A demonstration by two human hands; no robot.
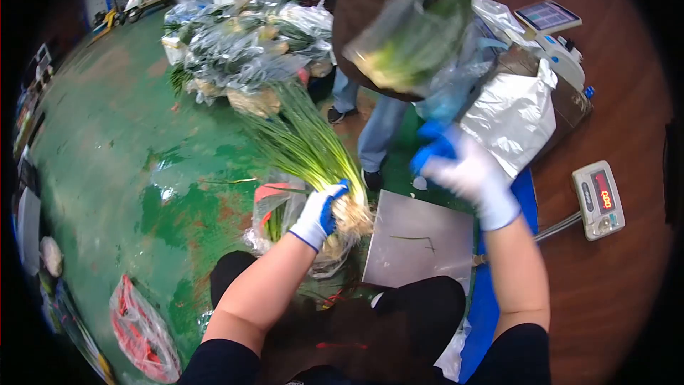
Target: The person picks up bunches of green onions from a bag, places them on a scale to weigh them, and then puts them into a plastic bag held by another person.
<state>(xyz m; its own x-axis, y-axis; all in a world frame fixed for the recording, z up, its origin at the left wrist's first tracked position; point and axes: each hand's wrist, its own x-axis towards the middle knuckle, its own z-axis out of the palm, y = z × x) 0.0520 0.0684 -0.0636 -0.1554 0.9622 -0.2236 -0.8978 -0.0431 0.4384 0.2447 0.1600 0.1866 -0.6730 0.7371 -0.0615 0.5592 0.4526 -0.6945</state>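
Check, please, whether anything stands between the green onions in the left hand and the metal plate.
Nothing visible stands between the green onions, held in the left hand, and the metal plate; their roots appear beside its edge. Thin green scraps lie on it.

The scale plate is smooth, dull metal; the floor looks glossy. The silvery bag is shiny and creased, the gloves matt white cloth with blue coating.
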